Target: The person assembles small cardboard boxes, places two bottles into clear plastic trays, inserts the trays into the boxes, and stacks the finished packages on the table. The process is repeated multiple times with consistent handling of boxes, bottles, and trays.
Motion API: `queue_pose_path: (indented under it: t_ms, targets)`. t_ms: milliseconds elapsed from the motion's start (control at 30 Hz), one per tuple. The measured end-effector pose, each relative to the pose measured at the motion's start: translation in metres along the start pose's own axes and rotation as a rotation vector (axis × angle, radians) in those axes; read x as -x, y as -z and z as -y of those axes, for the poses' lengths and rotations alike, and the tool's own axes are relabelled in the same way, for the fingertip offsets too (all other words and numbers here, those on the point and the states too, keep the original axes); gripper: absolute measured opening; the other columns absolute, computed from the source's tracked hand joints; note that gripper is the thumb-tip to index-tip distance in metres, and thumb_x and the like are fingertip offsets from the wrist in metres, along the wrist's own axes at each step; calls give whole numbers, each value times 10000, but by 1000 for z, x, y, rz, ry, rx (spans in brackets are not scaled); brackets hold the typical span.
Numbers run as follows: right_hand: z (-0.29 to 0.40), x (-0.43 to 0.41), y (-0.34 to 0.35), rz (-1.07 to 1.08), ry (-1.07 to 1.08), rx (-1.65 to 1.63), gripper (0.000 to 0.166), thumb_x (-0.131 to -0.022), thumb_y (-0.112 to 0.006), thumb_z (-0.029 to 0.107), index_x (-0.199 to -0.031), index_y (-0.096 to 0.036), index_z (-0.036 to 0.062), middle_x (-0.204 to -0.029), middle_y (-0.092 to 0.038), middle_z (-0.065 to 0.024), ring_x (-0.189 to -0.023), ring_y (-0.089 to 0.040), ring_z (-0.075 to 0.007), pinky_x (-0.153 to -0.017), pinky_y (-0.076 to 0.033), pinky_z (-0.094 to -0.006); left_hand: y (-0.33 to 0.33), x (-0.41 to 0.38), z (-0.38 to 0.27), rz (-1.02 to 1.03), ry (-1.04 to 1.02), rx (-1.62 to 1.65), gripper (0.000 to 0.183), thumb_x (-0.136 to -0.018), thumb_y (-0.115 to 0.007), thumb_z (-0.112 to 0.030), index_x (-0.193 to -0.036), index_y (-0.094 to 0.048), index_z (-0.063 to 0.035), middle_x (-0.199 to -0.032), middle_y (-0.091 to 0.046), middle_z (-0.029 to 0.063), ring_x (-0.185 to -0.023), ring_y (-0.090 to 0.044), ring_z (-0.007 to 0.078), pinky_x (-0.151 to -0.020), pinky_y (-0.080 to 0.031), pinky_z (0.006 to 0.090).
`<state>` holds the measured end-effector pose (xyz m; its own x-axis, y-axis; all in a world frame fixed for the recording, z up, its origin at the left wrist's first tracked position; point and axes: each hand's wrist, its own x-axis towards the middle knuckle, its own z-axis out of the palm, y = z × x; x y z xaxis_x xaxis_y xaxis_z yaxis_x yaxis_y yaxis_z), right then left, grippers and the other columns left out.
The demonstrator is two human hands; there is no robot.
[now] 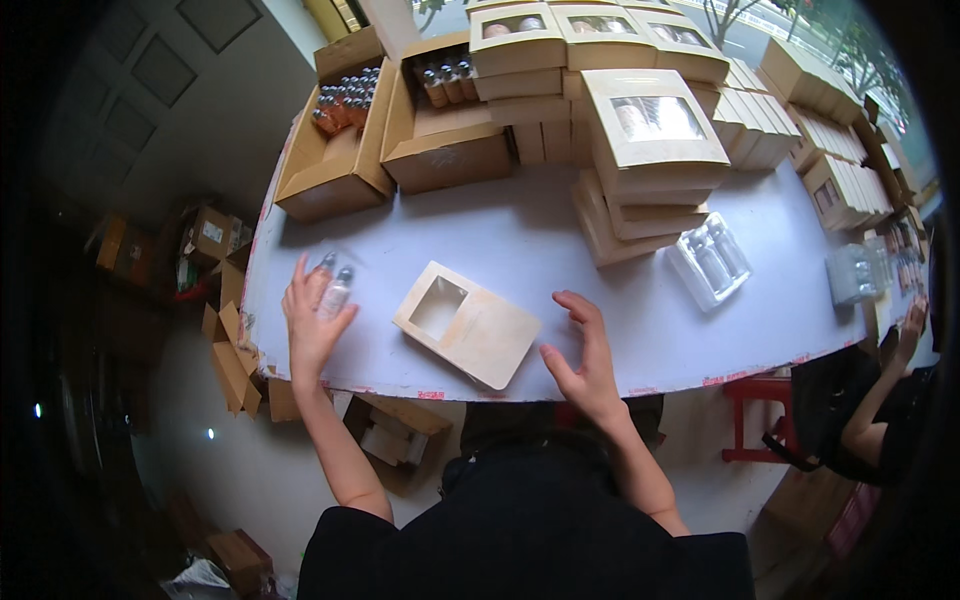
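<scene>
My left hand (315, 322) is at the left of the white table, thumb and fingers around two small dark-capped bottles (335, 292). One bottle looks orange and the other pale; a clear, blurred edge shows just beyond their caps. A cream cardboard box (491, 330) with a window lies at a slant between my hands. Only a pale inside shows through that window. My right hand (585, 360) holds nothing, its fingers apart and curved beside the box's right end. Farther right lies a clear plastic tray (709, 262) with bottle-shaped hollows.
Two open cartons (334, 184) of bottles stand at the back left. Filled window boxes (649, 124) are stacked at the back and middle. More cream boxes (847, 191) line the right side, where a co-worker's hand (911, 322) is near other plastic trays (855, 274).
</scene>
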<state>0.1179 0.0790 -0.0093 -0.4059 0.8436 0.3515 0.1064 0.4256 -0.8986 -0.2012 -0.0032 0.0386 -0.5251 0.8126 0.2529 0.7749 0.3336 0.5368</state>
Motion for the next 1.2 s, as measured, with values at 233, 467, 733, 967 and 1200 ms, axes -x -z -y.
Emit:
queue_pose_path:
  t_ms: [233, 467, 733, 967, 1200]
  targets:
    - [5, 17, 50, -5, 117, 131, 875, -595, -765, 253, -1276, -263, 31, -1298, -319, -181, -1205, -318, -330, -992, -279, -378, -50, 2, -148, 483, -935, 116, 817, -536, -772, -200, -1248, -382, -102, -1180, -413, 143, -1109, -384, 305, -954, -301, 432]
    - [4, 25, 107, 205, -15, 418, 975, -562, -771, 300, -1319, -221, 28, -1312, -301, -188, -1199, -319, -335, -996, -264, -389, -118, 46, -196, 585, -1059, -12, 886, -617, -724, -259, -1349, -227, -216, -1164, -407, 176, -1144, -350, 320, -975, -234, 513]
    - [-2, 23, 106, 211, -5, 395, 909, -578, -742, 240, -1309, -249, 16, -1233, -361, -176, -1132, -359, -324, -983, -265, -391, -85, 25, -170, 792, -887, 261, 875, -649, -691, -441, -1326, -263, -88, -1308, -320, 212, -1248, -253, 367, -1031, -191, 467]
    - [-1, 21, 107, 266, -20, 458, 924, -575, -733, 290, -1316, -249, 26, -1229, -344, -168, -1132, -340, -320, -987, -258, -394, -36, -4, -113, 804, -778, -342, 945, -565, -729, -452, -1323, -282, -109, -1328, -299, 188, -1242, -261, 356, -1010, -224, 471]
    - [-2, 17, 100, 308, -11, 532, 915, -591, -712, 355, -1310, -259, 17, -1237, -342, -168, -1143, -329, -328, -1013, -217, -423, -35, 26, -113, 771, -688, -506, 962, -531, -768, -377, -1319, -289, -101, -1289, -293, 186, -1191, -302, 338, -976, -262, 468]
